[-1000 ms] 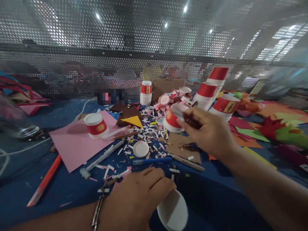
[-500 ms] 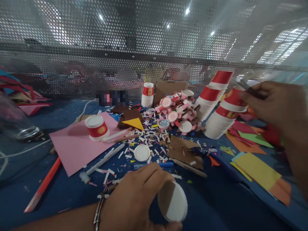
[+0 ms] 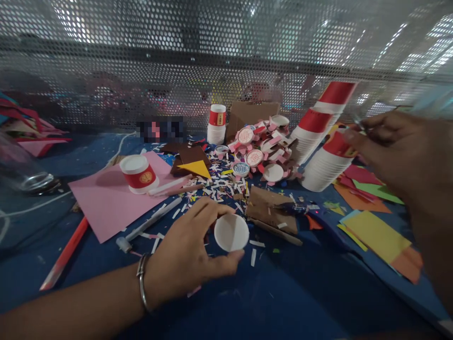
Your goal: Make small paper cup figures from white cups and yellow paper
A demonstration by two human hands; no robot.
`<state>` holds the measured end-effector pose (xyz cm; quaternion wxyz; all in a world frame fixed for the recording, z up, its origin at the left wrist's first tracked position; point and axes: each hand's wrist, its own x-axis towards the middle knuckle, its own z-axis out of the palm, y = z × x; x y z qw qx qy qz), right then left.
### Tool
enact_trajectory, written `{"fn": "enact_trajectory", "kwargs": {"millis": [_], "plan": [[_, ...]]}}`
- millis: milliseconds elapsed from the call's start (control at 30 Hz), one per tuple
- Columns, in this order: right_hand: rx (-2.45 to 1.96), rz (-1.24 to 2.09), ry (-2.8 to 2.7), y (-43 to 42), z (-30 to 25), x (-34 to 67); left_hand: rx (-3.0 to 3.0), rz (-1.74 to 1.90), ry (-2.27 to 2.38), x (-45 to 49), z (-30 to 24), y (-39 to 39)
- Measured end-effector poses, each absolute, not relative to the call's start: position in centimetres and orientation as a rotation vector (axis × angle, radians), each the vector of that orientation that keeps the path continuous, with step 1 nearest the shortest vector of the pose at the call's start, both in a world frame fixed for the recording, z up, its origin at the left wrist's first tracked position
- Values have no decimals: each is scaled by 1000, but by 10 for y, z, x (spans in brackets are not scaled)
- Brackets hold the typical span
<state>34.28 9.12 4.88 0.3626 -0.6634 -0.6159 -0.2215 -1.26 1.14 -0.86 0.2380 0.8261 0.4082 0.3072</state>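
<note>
My left hand [image 3: 198, 238] holds a round white paper piece with a rim [image 3: 231, 233], like the bottom of a paper cup, between thumb and fingers. Its round face is turned toward me, half in shadow. On the right, my right hand [image 3: 392, 141] is closed in a pinch on a thin grey metal tool [image 3: 359, 118], too blurred to name. The fingertips are at the top of the nearest leaning stack of red-and-white paper cups [image 3: 320, 167]; whether they touch it, I cannot tell.
Behind is a pile of cup bottoms with pink flaps [image 3: 255, 158]. A red cup [image 3: 139, 174] stands on pink paper [image 3: 102, 198]. Around lie a glue gun [image 3: 314, 212] on cardboard [image 3: 271, 210], a glue stick [image 3: 154, 219], paper scraps and coloured sheets [image 3: 375, 236]. Perforated metal [image 3: 198, 28] rises behind.
My left hand has moved forward and slightly left with the white piece, covering the disc and blue marker on the table. My right hand stays by the stack, whose upper red part now looks shorter.
</note>
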Motion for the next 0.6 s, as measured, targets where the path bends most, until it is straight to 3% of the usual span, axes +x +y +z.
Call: {"fn": "enact_trajectory", "kwargs": {"millis": [367,600], "plan": [[-1200,1225,-1740,35,16,223,1924,1056,1124,-16,-17,22],[-1006,1485,-1657,29,-7,203,1865,1011,1016,-13,-27,23]]}}
